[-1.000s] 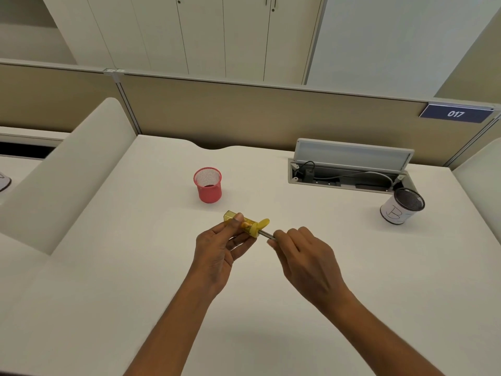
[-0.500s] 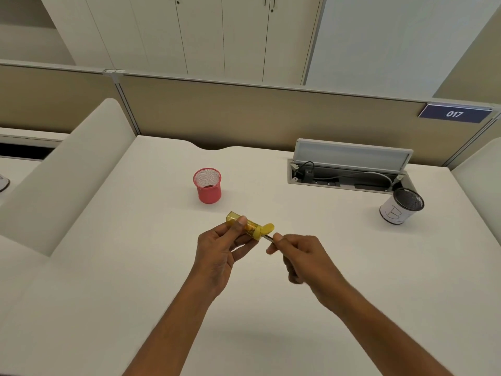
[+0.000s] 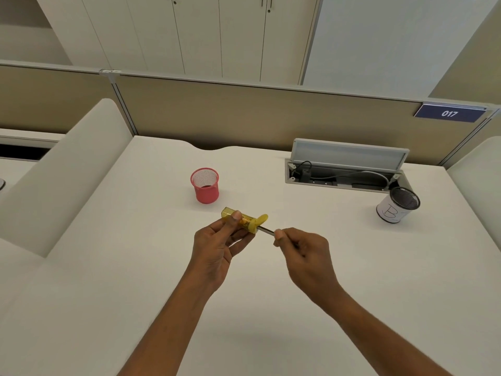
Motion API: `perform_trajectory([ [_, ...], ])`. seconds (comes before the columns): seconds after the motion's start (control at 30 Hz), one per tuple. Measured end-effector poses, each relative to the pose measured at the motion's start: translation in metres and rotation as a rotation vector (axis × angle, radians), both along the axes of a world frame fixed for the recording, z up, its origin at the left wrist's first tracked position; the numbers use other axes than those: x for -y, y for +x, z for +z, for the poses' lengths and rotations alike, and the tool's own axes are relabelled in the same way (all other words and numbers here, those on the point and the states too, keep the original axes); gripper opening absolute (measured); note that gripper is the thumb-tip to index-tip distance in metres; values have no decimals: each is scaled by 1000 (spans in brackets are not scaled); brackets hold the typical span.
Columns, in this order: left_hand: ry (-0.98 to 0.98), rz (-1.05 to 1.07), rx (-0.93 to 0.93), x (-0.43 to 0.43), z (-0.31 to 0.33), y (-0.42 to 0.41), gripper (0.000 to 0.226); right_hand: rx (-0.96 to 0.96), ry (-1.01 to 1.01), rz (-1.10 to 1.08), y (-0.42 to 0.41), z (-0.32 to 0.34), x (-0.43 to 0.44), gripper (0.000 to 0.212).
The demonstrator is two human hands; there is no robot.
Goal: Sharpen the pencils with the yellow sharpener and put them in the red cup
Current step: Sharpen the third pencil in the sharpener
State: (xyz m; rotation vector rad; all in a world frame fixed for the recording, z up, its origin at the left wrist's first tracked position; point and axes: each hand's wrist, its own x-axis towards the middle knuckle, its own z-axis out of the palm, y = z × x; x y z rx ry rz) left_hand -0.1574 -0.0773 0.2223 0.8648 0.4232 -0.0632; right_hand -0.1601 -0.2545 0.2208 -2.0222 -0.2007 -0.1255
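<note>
My left hand (image 3: 217, 245) holds the yellow sharpener (image 3: 245, 220) above the middle of the white desk, thumb on top and fingers underneath. Its small lid stands flipped open at the right end. A dark pencil (image 3: 266, 230) sticks into that end, and my right hand (image 3: 305, 253) pinches the pencil's shaft between thumb and fingers. Most of the pencil is hidden inside my right hand. The red mesh cup (image 3: 205, 185) stands upright on the desk, behind and slightly left of the sharpener; I see no pencils in it.
A white-wrapped cup with a black mesh rim (image 3: 397, 204) stands at the right. Behind it an open cable tray (image 3: 341, 176) with its lid raised is set into the desk. Beige partitions close off the back and both sides.
My right hand has turned at the wrist around the pencil and slid slightly back from the sharpener. My left hand and the sharpener have stayed almost in place.
</note>
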Motion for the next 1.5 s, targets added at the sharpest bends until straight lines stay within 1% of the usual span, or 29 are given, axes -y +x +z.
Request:
perform_trajectory([
  [0.1, 38, -24, 36, -2, -1, -2, 19, -753, 527, -106, 4, 22, 1, 31],
  [0.13, 52, -31, 44, -2, -1, -3, 19, -923, 632, -106, 5, 29, 4, 28],
  [0.17, 58, -33, 47, -2, 0, -4, 19, -997, 661, -92, 6, 32, 6, 27],
  [0.2, 56, -32, 48, -2, -1, -4, 18, -985, 622, -65, 5, 33, 6, 28],
  [0.23, 49, -30, 46, -1, 0, -4, 19, -896, 511, -42, 4, 31, 5, 31],
  [0.27, 42, -25, 42, -1, 1, -4, 20, -721, 343, -20, 2, 27, 3, 35],
  [0.37, 11, -8, 22, 0, 3, -2, 25, 146, -290, 37, -4, 7, 1, 27],
  [0.43, -10, -4, 5, 1, 5, -2, 25, 538, -634, 120, 0, -3, 8, 29],
  [0.5, -5, -13, 1, 2, 5, -3, 23, 729, -798, 153, 7, -10, 14, 25],
  [0.53, -3, -21, 4, 2, 5, -4, 22, 767, -824, 141, 9, -11, 15, 23],
  [0.6, 0, -30, 9, 1, 4, -6, 20, 737, -777, 111, 8, -13, 14, 24],
  [0.67, 14, -32, 15, 0, 3, -7, 20, 508, -512, 88, -1, -13, 3, 27],
  [0.7, 23, -34, 18, 0, 3, -7, 20, 300, -292, 61, -7, -8, -3, 30],
  [0.8, 33, -38, 17, -1, 0, -8, 19, -584, 363, -59, -4, 17, -6, 32],
  [0.83, 34, -36, 17, -1, -1, -9, 19, -819, 499, -56, -1, 24, -3, 30],
  [0.87, 37, -36, 19, 0, -1, -9, 19, -952, 566, -45, 1, 30, 0, 28],
  [0.9, 41, -33, 23, 1, -2, -10, 18, -978, 561, -20, 2, 32, 2, 28],
  [0.93, 44, -27, 26, 1, -2, -10, 18, -930, 499, 15, 2, 31, 3, 30],
  [0.97, 43, -20, 25, 2, -2, -9, 18, -812, 384, 45, 2, 29, 3, 33],
  [1.0, 35, -11, 22, 2, -1, -8, 19, -618, 234, 75, 0, 23, 2, 36],
  [1.03, 19, -3, 19, 2, -1, -7, 20, -354, 39, 95, -2, 17, 1, 35],
  [1.1, -21, 14, 3, 2, 1, -4, 24, 222, -458, 123, 1, 4, 6, 29],
  [1.13, -37, 21, -6, 2, 2, -3, 25, 437, -659, 129, 4, 1, 9, 29],
  [1.2, -49, 22, -13, 3, 3, -3, 27, 688, -847, 145, 9, -3, 13, 28],
  [1.27, -44, 12, -17, 4, 2, -3, 27, 723, -851, 109, 10, -6, 12, 26],
  [1.33, -28, 4, -20, 4, -1, -3, 25, 583, -706, 86, 5, -9, 7, 31],
  [1.37, -21, 1, -19, 4, -2, -4, 25, 433, -551, 86, 2, -7, 2, 35],
  [1.43, -8, -5, -8, 2, -4, -7, 25, -33, -131, 56, 0, 2, -4, 40],
  [1.5, 14, -12, 9, 2, -5, -8, 22, -611, 275, -3, 5, 17, -3, 38],
])
